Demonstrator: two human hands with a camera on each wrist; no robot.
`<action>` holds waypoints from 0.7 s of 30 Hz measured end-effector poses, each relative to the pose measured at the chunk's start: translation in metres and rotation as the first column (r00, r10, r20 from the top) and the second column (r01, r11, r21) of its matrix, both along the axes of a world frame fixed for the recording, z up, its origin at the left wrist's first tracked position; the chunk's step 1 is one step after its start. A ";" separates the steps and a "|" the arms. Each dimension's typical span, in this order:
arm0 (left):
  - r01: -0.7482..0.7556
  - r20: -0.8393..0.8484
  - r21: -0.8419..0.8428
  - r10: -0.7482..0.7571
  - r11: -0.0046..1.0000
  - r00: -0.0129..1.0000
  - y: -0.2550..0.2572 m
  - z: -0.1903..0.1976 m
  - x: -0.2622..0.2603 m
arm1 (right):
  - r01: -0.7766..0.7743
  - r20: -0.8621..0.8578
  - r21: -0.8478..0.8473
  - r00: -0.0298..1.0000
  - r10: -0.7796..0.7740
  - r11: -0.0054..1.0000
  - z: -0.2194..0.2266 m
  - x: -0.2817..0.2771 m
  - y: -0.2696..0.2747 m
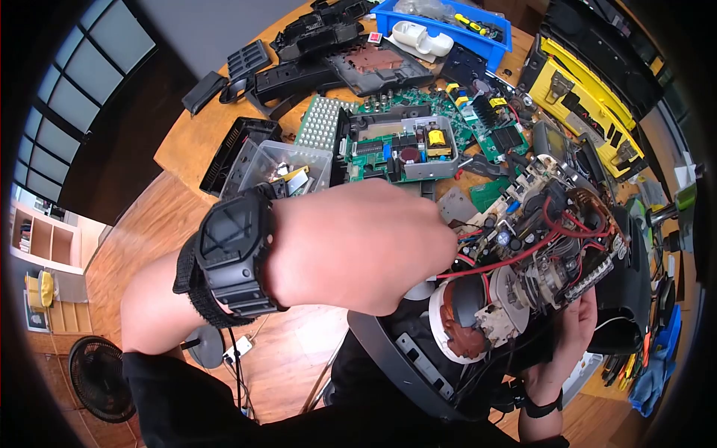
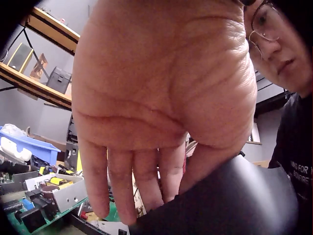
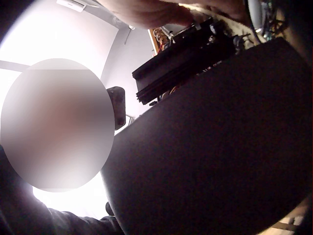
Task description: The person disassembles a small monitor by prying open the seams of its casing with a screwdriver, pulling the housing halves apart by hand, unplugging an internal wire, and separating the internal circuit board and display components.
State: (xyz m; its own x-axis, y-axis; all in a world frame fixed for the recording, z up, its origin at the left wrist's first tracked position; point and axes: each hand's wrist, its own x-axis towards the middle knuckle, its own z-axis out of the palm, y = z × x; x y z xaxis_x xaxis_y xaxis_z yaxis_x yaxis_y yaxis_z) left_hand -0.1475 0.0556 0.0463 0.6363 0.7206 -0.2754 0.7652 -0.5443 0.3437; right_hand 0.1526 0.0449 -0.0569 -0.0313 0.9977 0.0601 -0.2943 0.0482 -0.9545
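A gutted appliance assembly (image 1: pixel 530 246), with a circuit board, red wires, coils and a white-rimmed round part, sits tilted above a curved black shell (image 1: pixel 377 351). My right hand (image 1: pixel 579 321) holds the assembly at its lower right side; in the right wrist view that hand (image 3: pixel 151 11) shows at the top, by a black finned part (image 3: pixel 181 66). My left hand (image 1: pixel 366 246), wearing a watch, reaches to the assembly's left side near the red wires. In the left wrist view its fingers (image 2: pixel 120 183) extend downward, and the shell (image 2: pixel 230 200) hides the thumb tip and some fingertips; I cannot tell whether they pinch anything.
On the wooden table (image 1: pixel 179 142) lie green circuit boards (image 1: pixel 429 104), a clear plastic box (image 1: pixel 258 160) and black plastic housings (image 1: pixel 299 78). A blue bin (image 1: pixel 489 48) stands at the back, a yellow-and-black toolbox (image 1: pixel 586 104) at the right. Screwdrivers and a blue glove (image 1: pixel 657 381) are at far right.
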 end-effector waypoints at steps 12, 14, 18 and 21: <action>0.023 0.087 0.088 -0.031 0.996 0.996 -0.001 -0.011 0.001 | 0.009 -0.008 0.011 1.000 -0.009 1.000 -0.001 -0.001 -0.003; 0.027 0.111 0.080 -0.036 0.996 0.993 0.000 -0.013 -0.002 | 0.011 -0.007 0.023 1.000 -0.011 1.000 -0.001 -0.002 -0.002; 0.033 0.177 -0.042 -0.025 0.999 0.984 0.006 -0.015 -0.005 | 0.002 -0.008 0.014 1.000 -0.002 1.000 0.000 -0.001 -0.002; 0.068 0.192 -0.025 -0.062 0.997 0.979 0.009 -0.020 -0.005 | -0.010 -0.006 0.019 1.000 0.010 1.000 -0.001 0.001 -0.001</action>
State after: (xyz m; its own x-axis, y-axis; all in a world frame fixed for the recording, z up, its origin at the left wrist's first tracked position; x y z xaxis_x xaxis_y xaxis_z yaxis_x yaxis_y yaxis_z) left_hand -0.1523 0.0641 0.0263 0.7248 0.6686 -0.1659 0.6469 -0.5778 0.4977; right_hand 0.1535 0.0438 -0.0580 -0.0410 0.9960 0.0792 -0.3010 0.0633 -0.9515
